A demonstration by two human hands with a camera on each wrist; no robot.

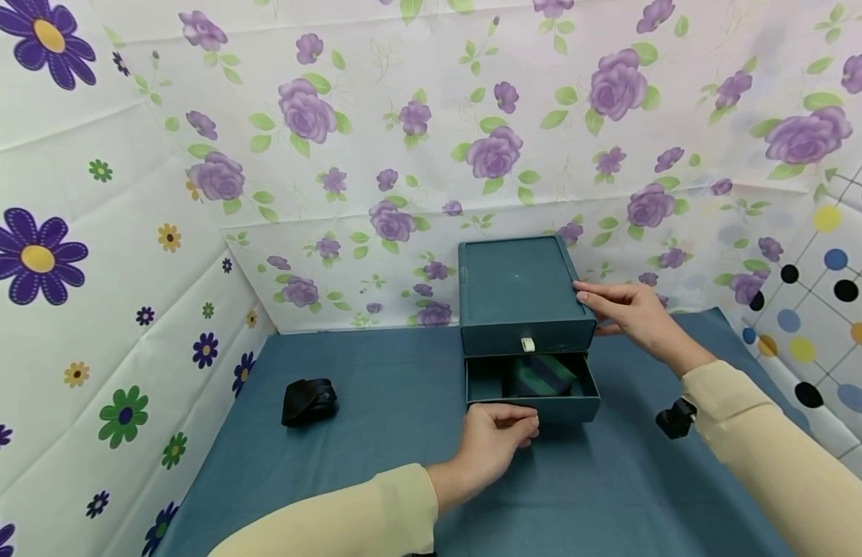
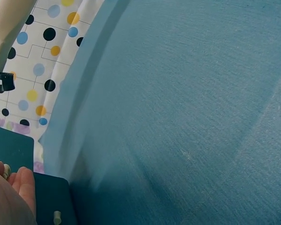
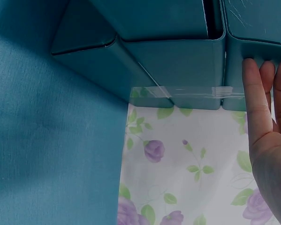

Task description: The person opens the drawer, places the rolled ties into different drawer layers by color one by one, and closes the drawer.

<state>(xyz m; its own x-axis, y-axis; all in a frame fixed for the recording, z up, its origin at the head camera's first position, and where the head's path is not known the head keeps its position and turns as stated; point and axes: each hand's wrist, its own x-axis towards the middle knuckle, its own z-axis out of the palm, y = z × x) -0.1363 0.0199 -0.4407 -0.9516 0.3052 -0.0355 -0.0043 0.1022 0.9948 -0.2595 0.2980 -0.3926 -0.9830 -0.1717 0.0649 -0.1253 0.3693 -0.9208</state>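
Note:
A dark teal chest of small drawers stands against the back wall. Below its shut top drawer, one drawer is pulled out, with a green and navy striped cloth, like a rolled necktie, inside. My left hand is at that drawer's front; in the left wrist view its fingers pinch a small pale pull tab. My right hand touches the chest's upper right edge. The right wrist view shows straight fingers against the side of the top tier.
A black, shiny rolled-up item lies on the blue tablecloth at the left. Another pale tab shows on a neighbouring drawer front. Flowered sheeting rises behind the chest, and dotted sheeting borders the right side.

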